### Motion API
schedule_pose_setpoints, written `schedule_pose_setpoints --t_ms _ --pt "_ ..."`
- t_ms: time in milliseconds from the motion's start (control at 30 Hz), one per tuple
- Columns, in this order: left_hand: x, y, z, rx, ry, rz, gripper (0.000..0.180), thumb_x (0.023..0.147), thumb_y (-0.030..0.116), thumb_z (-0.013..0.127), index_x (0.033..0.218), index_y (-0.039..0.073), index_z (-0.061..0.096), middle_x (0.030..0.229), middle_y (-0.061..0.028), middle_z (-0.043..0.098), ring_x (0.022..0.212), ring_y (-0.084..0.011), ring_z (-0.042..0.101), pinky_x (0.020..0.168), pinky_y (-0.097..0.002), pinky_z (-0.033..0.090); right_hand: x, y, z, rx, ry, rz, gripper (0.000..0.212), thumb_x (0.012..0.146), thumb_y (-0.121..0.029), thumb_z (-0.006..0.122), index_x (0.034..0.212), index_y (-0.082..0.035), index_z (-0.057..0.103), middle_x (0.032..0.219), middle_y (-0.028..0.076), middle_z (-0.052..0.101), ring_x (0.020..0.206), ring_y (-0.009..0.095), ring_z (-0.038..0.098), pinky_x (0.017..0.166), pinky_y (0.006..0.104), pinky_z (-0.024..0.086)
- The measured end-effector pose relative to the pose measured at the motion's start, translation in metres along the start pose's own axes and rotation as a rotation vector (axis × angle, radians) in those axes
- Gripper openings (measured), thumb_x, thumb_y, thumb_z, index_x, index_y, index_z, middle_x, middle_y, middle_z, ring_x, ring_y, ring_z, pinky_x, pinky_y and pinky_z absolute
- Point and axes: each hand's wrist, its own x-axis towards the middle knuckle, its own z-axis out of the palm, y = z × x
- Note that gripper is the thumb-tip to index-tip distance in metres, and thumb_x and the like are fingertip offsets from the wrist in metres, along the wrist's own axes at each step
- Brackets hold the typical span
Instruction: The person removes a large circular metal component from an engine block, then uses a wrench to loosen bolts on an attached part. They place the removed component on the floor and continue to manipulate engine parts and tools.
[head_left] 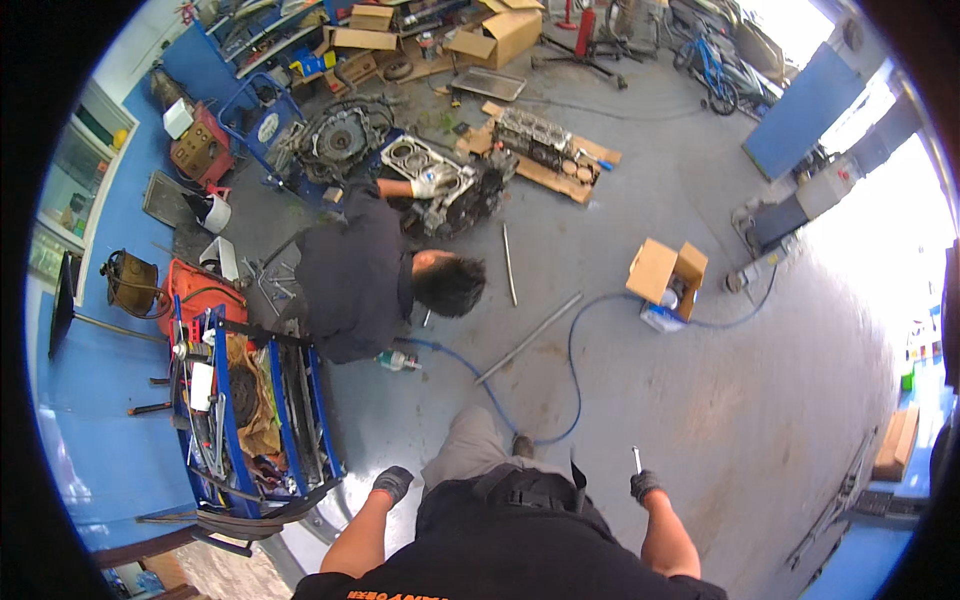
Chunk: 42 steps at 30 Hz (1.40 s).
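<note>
In a dark glove, my left hand [395,482] hangs beside my left leg with its fingers curled in. Nothing shows sticking out of it. On my other side, my gloved right hand [645,486] is closed around the lower end of a metal wrench [636,459], which points up and away from me over the grey floor. Both hands are low and apart from other objects. Ahead to the left, a co-worker in dark clothes [350,280] bends over an engine [465,200], a white-gloved hand [432,185] resting on its light metal gasket face.
A blue tool cart [240,400] full of tools stands at my left. A blue hose [572,370], a long metal bar [530,338] and a green power tool [398,360] lie on the floor. An open cardboard box [655,270] sits ahead right; a cylinder head [535,138] lies on cardboard.
</note>
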Motion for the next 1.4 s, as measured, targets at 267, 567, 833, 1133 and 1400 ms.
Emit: schedule_pose_setpoints --t_ms 267,567,833,1133,1400 --pt "0.185 0.059 -0.119 -0.095 -0.115 -0.025 0.035 0.094 0.029 0.048 0.110 0.008 0.071 0.117 -0.0165 0.068 0.111 -0.0336 0.063 0.097 -0.0436 0.049 0.176 -0.043 -0.111 0.565 -0.166 0.022 0.020 0.091 -0.025 0.054 0.105 -0.013 0.064 0.093 0.019 0.070 0.091 0.031 0.069 0.077 0.0490 0.054" --pt "0.432 0.139 -0.355 -0.521 -0.035 -0.289 0.042 0.096 0.040 0.050 0.119 0.009 0.066 0.122 -0.0182 0.066 0.115 -0.0344 0.061 0.099 -0.0418 0.047 0.216 -0.099 -0.342 0.050 0.117 -0.239 0.033 0.096 -0.034 0.053 0.108 -0.006 0.066 0.103 0.025 0.066 0.097 0.046 0.062 0.082 0.0499 0.050" --pt "0.543 0.138 -0.453 -0.815 0.304 -0.370 0.032 0.092 0.030 0.064 0.114 0.006 0.066 0.115 -0.0167 0.069 0.108 -0.0324 0.064 0.096 -0.0401 0.048 0.357 -0.212 -0.475 -0.151 0.047 -0.126 0.039 0.099 -0.035 0.046 0.105 -0.003 0.067 0.103 0.027 0.067 0.100 0.045 0.063 0.082 0.0498 0.050" --pt "0.614 0.155 -0.464 -0.724 0.020 -0.788 0.037 0.094 0.035 0.053 0.114 0.007 0.066 0.123 -0.0198 0.064 0.117 -0.0357 0.060 0.098 -0.0445 0.047 0.649 -0.602 -0.705 -0.774 -0.130 -0.628 0.036 0.092 -0.025 0.054 0.125 -0.009 0.056 0.092 0.016 0.063 0.085 0.031 0.061 0.075 0.0458 0.048" --pt "0.735 0.105 -0.606 -1.026 0.159 -0.825 0.039 0.099 0.031 0.044 0.120 0.003 0.062 0.129 -0.0180 0.059 0.120 -0.0377 0.054 0.104 -0.0434 0.043 0.623 -1.026 -0.757 -0.795 -0.039 -0.956 0.040 0.098 -0.022 0.050 0.138 -0.016 0.051 0.123 0.023 0.063 0.116 0.042 0.058 0.097 0.0482 0.047"
